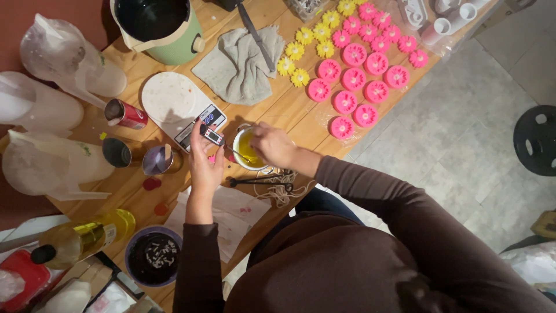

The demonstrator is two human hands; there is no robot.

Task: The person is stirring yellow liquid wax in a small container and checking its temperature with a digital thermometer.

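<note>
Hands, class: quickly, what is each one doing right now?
Left hand: closed on a small digital thermometer.
Right hand: closed over the white cup of yellow liquid; what it holds cannot be told.

My left hand [204, 168] pinches a small digital thermometer [213, 135] w/ its thin probe [236, 154] dipping into a white cup [240, 152] of yellow liquid, while my right hand [272, 145] grips the cup's rim. Just beside sits a white kitchen scale [176, 104] on the wooden table [289, 107]; black scissors [260, 181] lie near the cup. Farther off, pink flower shapes [359, 64] & yellow ones [307, 46] lie in rows, next to a grey cloth [240, 66].
</note>
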